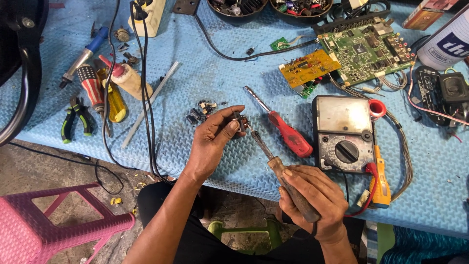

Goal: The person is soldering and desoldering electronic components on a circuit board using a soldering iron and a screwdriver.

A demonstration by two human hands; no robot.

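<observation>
My left hand (211, 142) pinches a small dark electronic part (239, 120) between thumb and fingers, just above the blue mat (205, 73). My right hand (308, 193) grips the wooden handle of a soldering iron (276, 164). Its metal tip points up-left and touches or nearly touches the small part. A red-handled screwdriver (288, 134) lies on the mat just right of the part. A little heap of small dark components (200, 111) sits just left of my left hand.
An analog multimeter (343, 134) with red lead lies right of the screwdriver. Green (369, 51) and yellow (309, 67) circuit boards lie behind. Pliers (75, 117), screwdrivers and a glue bottle (127, 77) rest at left, crossed by black cables. A pink stool (44, 225) stands below left.
</observation>
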